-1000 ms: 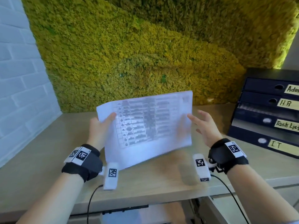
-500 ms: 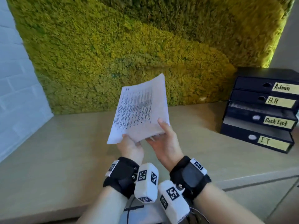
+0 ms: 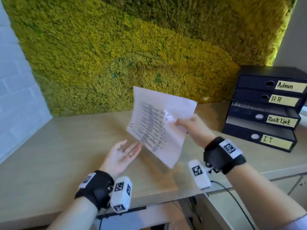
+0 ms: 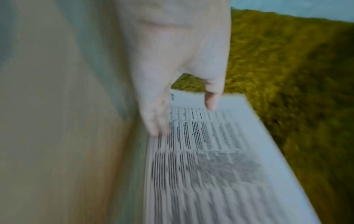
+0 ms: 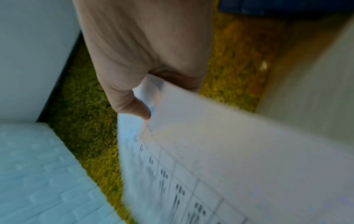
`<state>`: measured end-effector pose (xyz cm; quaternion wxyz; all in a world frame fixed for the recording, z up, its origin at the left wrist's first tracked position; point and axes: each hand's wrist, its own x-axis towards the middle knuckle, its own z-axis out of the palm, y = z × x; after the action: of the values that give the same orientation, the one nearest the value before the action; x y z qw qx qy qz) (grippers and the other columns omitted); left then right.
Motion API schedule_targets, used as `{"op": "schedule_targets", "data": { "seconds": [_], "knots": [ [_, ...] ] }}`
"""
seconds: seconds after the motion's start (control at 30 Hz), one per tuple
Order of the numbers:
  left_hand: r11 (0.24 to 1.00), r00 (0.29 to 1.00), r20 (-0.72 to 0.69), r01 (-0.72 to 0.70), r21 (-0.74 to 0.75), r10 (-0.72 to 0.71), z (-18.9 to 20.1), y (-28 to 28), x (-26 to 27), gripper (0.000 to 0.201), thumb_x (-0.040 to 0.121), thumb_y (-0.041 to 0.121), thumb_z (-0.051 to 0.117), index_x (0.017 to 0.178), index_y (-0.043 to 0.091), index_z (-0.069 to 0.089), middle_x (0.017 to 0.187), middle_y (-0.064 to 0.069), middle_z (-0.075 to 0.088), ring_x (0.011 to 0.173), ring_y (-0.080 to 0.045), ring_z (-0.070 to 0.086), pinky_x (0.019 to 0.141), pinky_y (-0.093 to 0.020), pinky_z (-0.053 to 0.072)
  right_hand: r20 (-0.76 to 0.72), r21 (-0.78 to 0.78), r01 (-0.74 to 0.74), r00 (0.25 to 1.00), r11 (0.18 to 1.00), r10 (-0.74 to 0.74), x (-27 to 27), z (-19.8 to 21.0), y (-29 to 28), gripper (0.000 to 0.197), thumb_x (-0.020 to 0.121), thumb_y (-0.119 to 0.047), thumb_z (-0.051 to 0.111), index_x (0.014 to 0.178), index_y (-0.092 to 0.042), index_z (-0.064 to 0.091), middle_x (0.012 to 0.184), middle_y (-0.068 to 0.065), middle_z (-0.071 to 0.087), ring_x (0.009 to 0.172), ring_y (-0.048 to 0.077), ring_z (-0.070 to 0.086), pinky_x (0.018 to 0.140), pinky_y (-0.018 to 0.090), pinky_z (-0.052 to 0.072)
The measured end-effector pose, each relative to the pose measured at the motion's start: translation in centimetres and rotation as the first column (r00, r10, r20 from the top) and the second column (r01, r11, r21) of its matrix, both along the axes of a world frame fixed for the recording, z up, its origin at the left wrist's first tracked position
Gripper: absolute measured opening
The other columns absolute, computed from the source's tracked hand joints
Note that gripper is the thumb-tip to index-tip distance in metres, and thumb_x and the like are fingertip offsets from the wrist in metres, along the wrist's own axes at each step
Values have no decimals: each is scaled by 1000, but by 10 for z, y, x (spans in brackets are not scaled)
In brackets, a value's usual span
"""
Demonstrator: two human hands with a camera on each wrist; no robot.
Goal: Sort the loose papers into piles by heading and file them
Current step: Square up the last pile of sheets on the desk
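Note:
A thin sheaf of white papers point(image 3: 156, 128) printed with table rows hangs tilted above the desk point(image 3: 66, 155). My right hand point(image 3: 180, 122) pinches it at its right edge, thumb on the printed face in the right wrist view, where the papers point(image 5: 239, 159) fill the lower right. My left hand point(image 3: 132, 147) lies palm up and open beside the sheaf's lower left edge; whether its fingertips point(image 4: 157, 128) touch the papers point(image 4: 210, 166) I cannot tell. A stack of dark file trays point(image 3: 265, 112) at the right is labelled Admin, H.R, Task List and IT.
A moss wall point(image 3: 132, 47) rises behind the desk and a white brick wall point(image 3: 15, 97) stands at the left. The Task List tray point(image 3: 259, 110) sticks out a little from the stack. Cables hang below the desk's front edge.
My left hand has let go of the papers and opened, palm up. My right hand has carried them to the right and turned them. The view has shifted slightly.

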<state>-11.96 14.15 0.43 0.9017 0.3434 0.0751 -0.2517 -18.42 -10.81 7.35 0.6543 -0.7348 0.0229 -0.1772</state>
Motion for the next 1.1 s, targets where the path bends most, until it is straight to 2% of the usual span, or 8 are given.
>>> {"op": "schedule_targets", "data": {
  "seconds": [0.17,0.27,0.4,0.53,0.67,0.9,1.0,1.1],
  "knots": [
    [832,885,462,-296,469,54,23,5,42,74,65,32,82,129,14,50,115,0,66,106,-13,60,106,-39,34,64,-198,-62,995,978,76,-20,39,-39,27,85,9,58,98,-9,72,93,-1,75,84,11,70,76,25,55],
    [749,759,635,-502,433,142,43,3,52,56,82,14,71,132,19,45,128,0,58,118,-13,54,103,-34,37,121,-143,-44,991,989,61,-29,44,-57,25,85,9,59,104,-2,71,102,10,74,90,22,70,82,34,55],
    [773,585,801,-565,288,128,67,-16,54,36,85,-6,48,101,26,50,96,2,63,88,-18,57,72,-29,46,170,-55,5,985,998,4,-38,42,-82,32,84,9,60,116,5,65,114,23,68,96,28,67,87,37,54],
    [790,706,705,-469,395,67,50,-36,56,39,67,2,39,94,26,53,91,2,56,79,-16,49,60,-27,35,75,-18,12,997,1000,-10,-44,16,-106,37,82,10,63,118,3,63,115,19,69,100,30,67,87,41,54],
    [611,838,541,-394,687,-69,16,-55,37,6,70,17,59,76,16,60,84,-3,59,85,-20,52,74,-32,36,-63,-65,-41,997,997,37,-52,-23,-123,41,84,1,68,122,-14,62,121,8,69,112,24,65,100,44,48],
    [611,574,817,-627,483,-56,93,-125,25,29,88,-2,51,111,13,42,88,0,58,74,-12,54,52,-12,41,80,-126,365,931,923,-357,-67,-9,-149,24,84,-33,69,102,-19,72,102,1,75,97,19,71,91,49,55],
    [555,625,688,-444,703,-371,111,-166,28,56,91,22,63,138,14,33,121,-9,55,98,-22,58,74,-29,48,1,119,562,824,819,-566,-89,-12,-177,9,87,-17,62,85,-15,70,98,8,75,84,21,71,85,44,58],
    [447,686,399,-120,886,-608,111,-208,7,78,86,56,59,147,21,27,139,-12,45,102,-26,62,84,-39,52,-132,429,589,791,685,-598,-125,-29,-198,18,91,3,53,104,-1,65,92,11,68,68,14,65,63,25,56]
  ]
}}
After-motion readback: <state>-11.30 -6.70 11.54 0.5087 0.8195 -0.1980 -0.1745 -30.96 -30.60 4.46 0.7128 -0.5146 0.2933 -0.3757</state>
